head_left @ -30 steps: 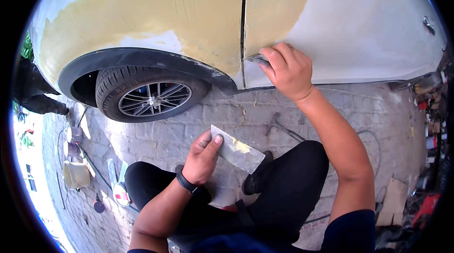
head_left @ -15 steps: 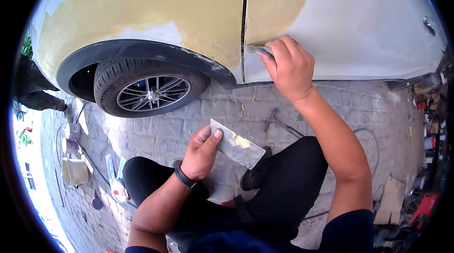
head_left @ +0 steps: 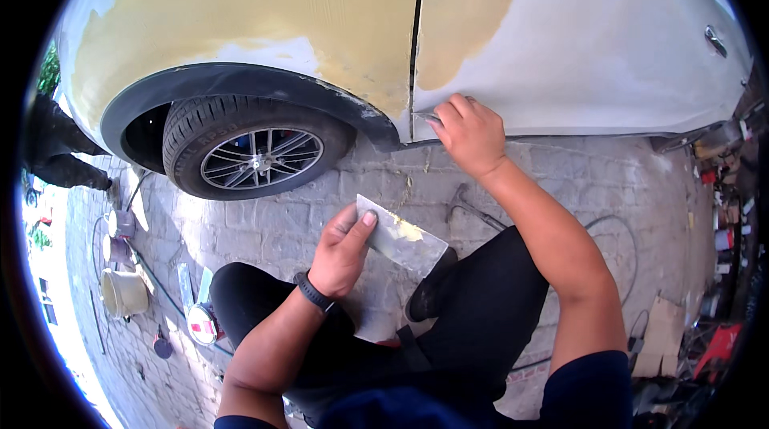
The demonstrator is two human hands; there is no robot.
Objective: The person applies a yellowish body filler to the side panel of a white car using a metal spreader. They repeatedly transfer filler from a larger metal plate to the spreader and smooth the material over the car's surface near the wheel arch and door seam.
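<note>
My left hand [head_left: 343, 251] grips one end of a flat rectangular putty plate [head_left: 392, 249], thumb on top. A smear of pale yellow putty [head_left: 407, 230] lies along the plate's far edge. Up at the car, my right hand [head_left: 473, 136] is closed on a small putty scraper [head_left: 427, 117], mostly hidden by the fingers. Its blade is at the lower end of the gap between the fender [head_left: 352, 12] and the white door [head_left: 577, 52]. Tan filler covers much of the fender and the door's front part.
Below the fender is a wheel [head_left: 260, 158] under a black arch trim. A hammer-like tool [head_left: 477, 209] lies on the brick paving by my knee. Buckets [head_left: 124, 293] and a tin [head_left: 204, 325] stand at left, where another person's legs [head_left: 64, 149] show. Clutter and cardboard [head_left: 661, 337] line the right.
My right hand has moved down and slightly left along the door's front edge with the scraper. The left hand and plate have barely moved.
</note>
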